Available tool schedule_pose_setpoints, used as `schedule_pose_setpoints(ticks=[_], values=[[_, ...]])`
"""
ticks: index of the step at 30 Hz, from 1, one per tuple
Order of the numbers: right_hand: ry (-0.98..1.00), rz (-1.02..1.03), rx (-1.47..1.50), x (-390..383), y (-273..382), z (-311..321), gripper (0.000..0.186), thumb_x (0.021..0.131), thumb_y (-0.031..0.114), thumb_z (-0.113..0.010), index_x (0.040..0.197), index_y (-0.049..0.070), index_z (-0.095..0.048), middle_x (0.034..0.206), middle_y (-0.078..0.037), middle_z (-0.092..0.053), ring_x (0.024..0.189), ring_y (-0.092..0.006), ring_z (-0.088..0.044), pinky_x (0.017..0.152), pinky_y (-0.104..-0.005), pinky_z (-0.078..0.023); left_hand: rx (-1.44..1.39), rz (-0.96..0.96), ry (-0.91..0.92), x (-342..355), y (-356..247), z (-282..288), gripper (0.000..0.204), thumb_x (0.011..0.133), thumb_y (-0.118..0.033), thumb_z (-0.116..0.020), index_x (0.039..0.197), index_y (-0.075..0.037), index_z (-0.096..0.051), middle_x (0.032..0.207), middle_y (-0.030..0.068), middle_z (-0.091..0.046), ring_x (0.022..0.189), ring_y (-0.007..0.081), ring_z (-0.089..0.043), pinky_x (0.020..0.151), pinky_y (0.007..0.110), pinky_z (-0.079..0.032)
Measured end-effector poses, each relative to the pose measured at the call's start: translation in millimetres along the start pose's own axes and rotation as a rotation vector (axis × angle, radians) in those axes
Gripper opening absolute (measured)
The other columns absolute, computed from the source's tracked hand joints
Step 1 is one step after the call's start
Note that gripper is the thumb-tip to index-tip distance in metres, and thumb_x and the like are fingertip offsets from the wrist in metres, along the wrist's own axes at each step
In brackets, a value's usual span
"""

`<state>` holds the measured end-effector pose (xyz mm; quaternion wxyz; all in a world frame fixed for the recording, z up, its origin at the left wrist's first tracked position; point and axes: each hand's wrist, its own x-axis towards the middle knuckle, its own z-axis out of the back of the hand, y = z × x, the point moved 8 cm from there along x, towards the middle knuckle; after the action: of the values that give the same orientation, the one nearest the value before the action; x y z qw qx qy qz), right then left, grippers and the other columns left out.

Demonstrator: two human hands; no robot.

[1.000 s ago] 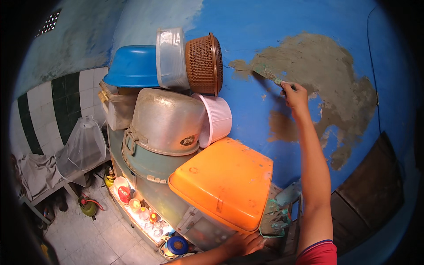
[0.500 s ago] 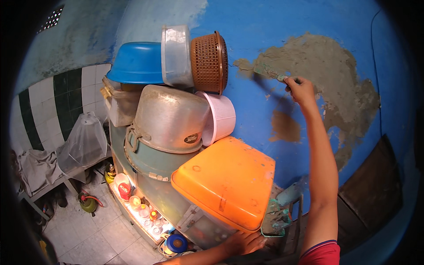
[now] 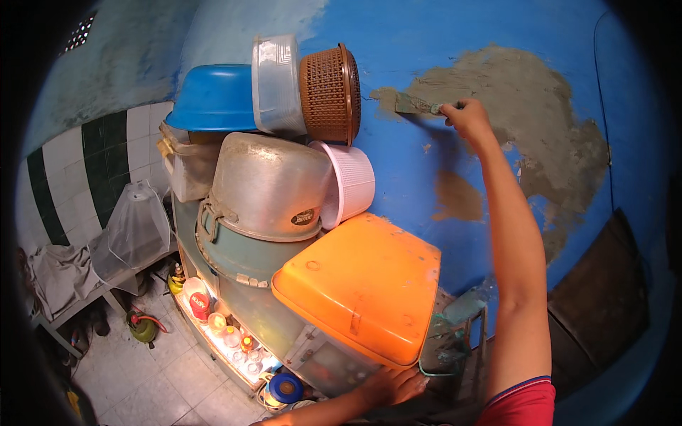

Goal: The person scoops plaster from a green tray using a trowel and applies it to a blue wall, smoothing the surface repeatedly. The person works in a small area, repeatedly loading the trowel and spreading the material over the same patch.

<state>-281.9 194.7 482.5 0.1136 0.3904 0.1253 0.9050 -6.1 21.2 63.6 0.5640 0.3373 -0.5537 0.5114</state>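
Observation:
My right hand (image 3: 467, 122) is closed around the handle of a putty knife (image 3: 418, 106), its stained blade against the left tip of a grey mortar patch (image 3: 497, 89) on the blue wall (image 3: 405, 160). The blade casts a dark shadow on the wall below it. Low down, my left hand (image 3: 395, 385) rests below the rim of an upturned orange plastic basin (image 3: 362, 284), fingers stretched side by side. Its fingertips lie close to a teal-rimmed container (image 3: 442, 355) smeared with mortar. Whether they touch that container, I cannot tell.
Stacked left of the wall patch are a brown woven-pattern basket (image 3: 330, 94), clear tub (image 3: 275, 89), blue basin (image 3: 213, 99), metal pot (image 3: 270, 184) and pink basket (image 3: 353, 181). Bottles and glasses stand on a lit shelf (image 3: 238, 362). Dark boards (image 3: 604, 291) lean at right.
My right hand and the putty knife have moved left and slightly up, toward the patch's left tip. The view has shifted a little. My left hand stays in about the same place.

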Motion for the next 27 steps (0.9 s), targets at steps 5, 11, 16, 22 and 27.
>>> schedule_pose_setpoints(ticks=[5,11,16,22,27], values=[[-0.036,-0.001,-0.029,-5,-26,42,0.032,0.079,0.032,-0.072,0.081,0.0,-0.072,0.069,-0.008,-0.07,0.057,-0.0152,-0.062,0.056,-0.0313,-0.049,0.045,-0.004,0.045,6,-1,3,0.028,0.081,-0.028,-0.078,0.097,-0.008,-0.067,0.091,0.0035,-0.064,0.083,0.0208,-0.063,0.072,0.035,-0.052],[-0.056,-0.038,0.008,-27,-40,91,0.031,0.081,0.032,-0.071,0.08,0.001,-0.072,0.066,-0.007,-0.067,0.05,-0.0125,-0.055,0.048,-0.0291,-0.043,0.099,0.011,0.064,6,-3,4,0.031,0.08,-0.031,-0.079,0.097,-0.008,-0.068,0.093,0.0026,-0.065,0.083,0.019,-0.063,0.071,0.032,-0.049],[-0.049,-0.037,0.006,-29,-33,107,0.032,0.081,0.032,-0.071,0.081,0.0,-0.071,0.067,-0.007,-0.067,0.048,-0.0115,-0.052,0.046,-0.0294,-0.041,0.115,-0.005,0.028,4,-2,6,0.03,0.081,-0.03,-0.077,0.098,-0.007,-0.067,0.094,0.0037,-0.065,0.087,0.0202,-0.063,0.076,0.033,-0.049],[-0.076,-0.022,0.171,-5,-18,64,0.033,0.081,0.033,-0.071,0.082,0.001,-0.072,0.069,-0.007,-0.069,0.05,-0.0116,-0.053,0.048,-0.0295,-0.043,0.107,-0.032,0.026,7,-5,8,0.031,0.079,-0.029,-0.079,0.097,-0.007,-0.067,0.092,0.0036,-0.065,0.081,0.0197,-0.063,0.073,0.032,-0.048],[-0.107,-0.039,0.127,9,-13,50,0.033,0.081,0.034,-0.071,0.083,0.001,-0.072,0.07,-0.007,-0.07,0.051,-0.0126,-0.055,0.049,-0.03,-0.044,0.098,-0.018,-0.005,4,-4,8,0.031,0.08,-0.029,-0.079,0.097,-0.006,-0.066,0.092,0.0037,-0.065,0.081,0.0199,-0.063,0.072,0.032,-0.048]])
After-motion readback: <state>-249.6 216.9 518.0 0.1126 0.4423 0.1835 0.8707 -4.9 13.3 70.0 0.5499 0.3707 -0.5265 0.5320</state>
